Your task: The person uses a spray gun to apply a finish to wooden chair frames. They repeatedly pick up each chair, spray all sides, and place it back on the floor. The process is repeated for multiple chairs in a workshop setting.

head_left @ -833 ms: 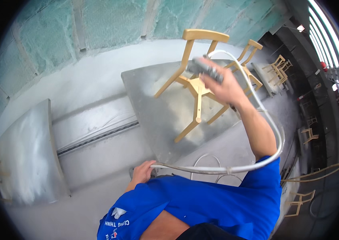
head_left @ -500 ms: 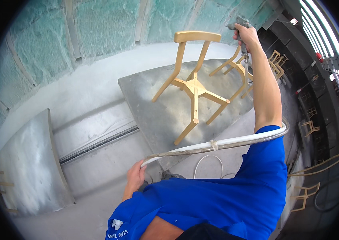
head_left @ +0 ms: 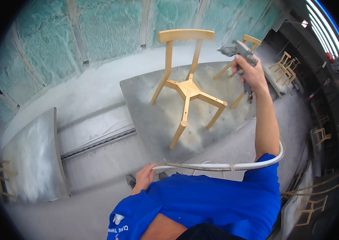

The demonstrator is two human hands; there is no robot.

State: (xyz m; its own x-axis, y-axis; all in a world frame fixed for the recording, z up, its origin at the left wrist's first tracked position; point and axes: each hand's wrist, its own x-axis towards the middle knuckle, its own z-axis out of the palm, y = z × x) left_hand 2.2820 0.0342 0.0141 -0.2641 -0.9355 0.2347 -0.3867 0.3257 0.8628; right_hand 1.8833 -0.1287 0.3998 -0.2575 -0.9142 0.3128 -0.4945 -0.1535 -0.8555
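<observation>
My right hand (head_left: 250, 74) is closed round the grip of a grey metal spray gun (head_left: 239, 50), its nozzle pointing left toward a pale wooden chair frame (head_left: 188, 91). The frame has a curved top rail and crossed seat supports, with no seat on it. It stands on a large grey metal board (head_left: 145, 120). Low at the left, my left hand (head_left: 145, 174) is closed on a pair of hoses (head_left: 217, 166), one white and one brownish, tied together. They run across in front of my blue shirt and bend round my right upper arm.
A second chair frame (head_left: 251, 40) stands behind the spray gun, partly hidden. More frames (head_left: 284, 70) are at the far right. At left is another metal board (head_left: 33, 160) beside a floor channel (head_left: 97, 144). Water runs down the greenish back wall (head_left: 109, 28).
My right hand has lowered with the spray gun and come nearer. The gun now points across at the chair frame's backrest. My left hand has shifted slightly right, still holding the hoses.
</observation>
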